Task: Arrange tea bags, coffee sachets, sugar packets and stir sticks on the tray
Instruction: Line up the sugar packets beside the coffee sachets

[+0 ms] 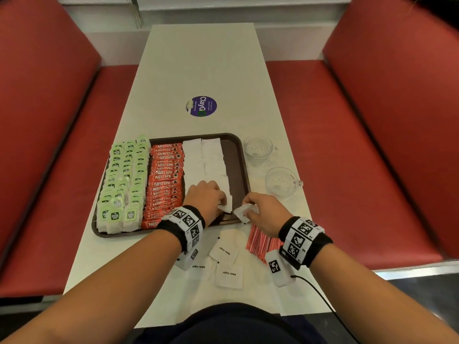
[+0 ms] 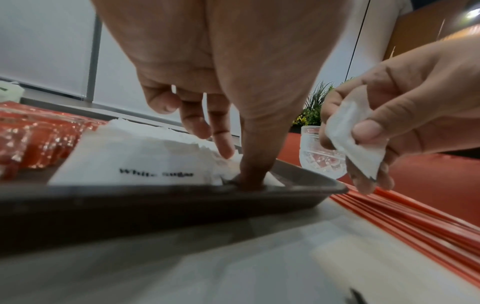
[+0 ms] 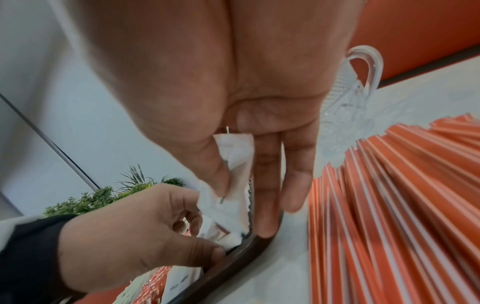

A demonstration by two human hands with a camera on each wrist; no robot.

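A brown tray (image 1: 239, 155) holds rows of green tea bags (image 1: 124, 175), red coffee sachets (image 1: 166, 175) and white sugar packets (image 1: 206, 160). My left hand (image 1: 221, 202) is at the near end of the sugar rows and pinches a sugar packet (image 1: 226, 206) there, thumb down by the tray's front rim (image 2: 155, 191). My right hand (image 1: 248, 207) hovers just right of it over the tray's near right corner and pinches a few sugar packets (image 2: 355, 142) between thumb and fingers. Red-and-white stir sticks (image 1: 260, 242) lie on the table under my right wrist.
Loose sugar packets (image 1: 227, 254) lie on the white table (image 1: 198, 70) in front of the tray. Two glass cups (image 1: 258, 147) (image 1: 282, 181) stand right of the tray. Red bench seats (image 1: 49, 145) flank the table on both sides.
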